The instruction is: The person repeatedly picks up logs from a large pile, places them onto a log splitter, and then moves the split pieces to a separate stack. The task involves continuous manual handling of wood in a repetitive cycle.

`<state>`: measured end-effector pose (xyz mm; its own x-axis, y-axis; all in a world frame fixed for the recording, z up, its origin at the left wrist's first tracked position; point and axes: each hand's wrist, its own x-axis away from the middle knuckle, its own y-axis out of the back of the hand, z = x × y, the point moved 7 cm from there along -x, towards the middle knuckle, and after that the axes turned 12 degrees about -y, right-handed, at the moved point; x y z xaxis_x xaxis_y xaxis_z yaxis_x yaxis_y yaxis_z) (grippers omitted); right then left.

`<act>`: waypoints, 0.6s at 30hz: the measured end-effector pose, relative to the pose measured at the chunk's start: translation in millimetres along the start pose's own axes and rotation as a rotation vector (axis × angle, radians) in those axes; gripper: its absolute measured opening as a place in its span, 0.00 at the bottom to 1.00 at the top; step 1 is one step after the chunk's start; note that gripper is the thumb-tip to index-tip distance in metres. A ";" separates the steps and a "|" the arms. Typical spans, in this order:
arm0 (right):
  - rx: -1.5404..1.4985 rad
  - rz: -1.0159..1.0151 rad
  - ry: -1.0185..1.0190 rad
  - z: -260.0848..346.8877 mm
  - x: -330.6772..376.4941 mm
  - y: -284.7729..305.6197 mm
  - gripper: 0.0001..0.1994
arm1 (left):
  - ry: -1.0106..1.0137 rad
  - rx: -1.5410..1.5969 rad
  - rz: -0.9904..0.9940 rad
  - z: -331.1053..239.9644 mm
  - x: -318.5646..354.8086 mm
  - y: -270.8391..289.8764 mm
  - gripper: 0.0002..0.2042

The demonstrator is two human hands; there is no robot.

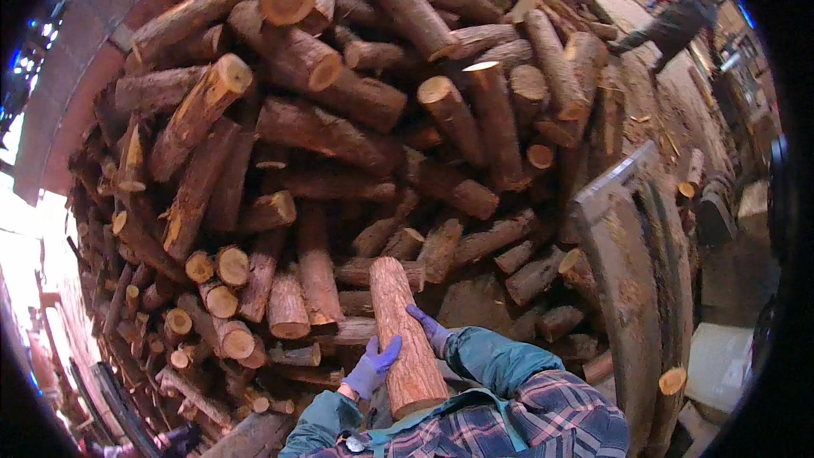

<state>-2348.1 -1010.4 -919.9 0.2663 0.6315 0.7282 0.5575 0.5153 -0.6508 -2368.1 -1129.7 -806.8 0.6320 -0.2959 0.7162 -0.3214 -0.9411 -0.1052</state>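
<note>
A thick log [397, 322] with reddish-brown bark is held upright, tilted slightly, close in front of my body. My left hand [371, 368], in a purple glove, grips its left side. On the opposite side my right hand [429, 331], gloved the same way, presses against the bark, its fingers partly hidden by the log. Just beyond the log's top end lies a big heap of cut logs [331, 127], stacked at many angles, with pale sawn ends showing.
A slanted wooden panel [615, 229] with an upright board stands right of me. Beyond it a person [678, 21] in dark clothing is bent over on the far right. A pale box [721, 365] sits at lower right. A reddish wall [80, 110] borders the heap on the left.
</note>
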 end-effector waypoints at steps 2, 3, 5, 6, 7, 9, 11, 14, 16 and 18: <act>-0.005 0.099 0.092 14.1 32.6 6.6 0.43 | -0.234 0.073 0.191 0.9 -1.3 -28.1 0.35; -0.047 0.229 0.111 26.1 68.1 -8.7 0.39 | -0.272 0.006 0.151 -27.0 11.3 -51.2 0.35; -0.026 0.354 0.295 59.6 117.1 -1.6 0.33 | -0.502 -0.095 0.132 -67.4 19.5 -107.0 0.36; -0.028 0.490 0.221 58.7 164.7 -23.8 0.31 | -0.673 -0.104 0.124 -63.1 22.8 -127.8 0.38; 0.075 0.556 0.297 62.9 218.6 -30.4 0.30 | -0.669 -0.179 0.049 -59.2 37.6 -154.1 0.42; 0.359 0.261 0.814 76.0 284.2 27.1 0.30 | -0.860 -0.193 0.290 -46.6 81.9 -215.1 0.43; 0.506 0.202 0.991 51.9 428.6 36.5 0.23 | -0.931 -0.085 0.629 -52.9 137.6 -306.2 0.42; 1.138 -0.343 1.216 51.0 585.8 82.9 0.36 | -0.868 -0.551 1.008 -23.6 173.4 -379.8 0.25; 0.920 -0.746 1.222 -7.9 694.0 126.9 0.49 | -0.880 -0.643 1.239 -9.2 218.0 -433.4 0.18; 1.074 -0.919 1.224 -32.4 742.7 176.8 0.55 | -1.155 -0.845 1.382 11.0 246.3 -454.0 0.19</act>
<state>-2026.3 -469.0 -487.1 0.8240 -0.4817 0.2983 0.2958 0.8147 0.4987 -2058.8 -777.1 -590.2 -0.3311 -0.8972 -0.2923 -0.8772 0.1784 0.4458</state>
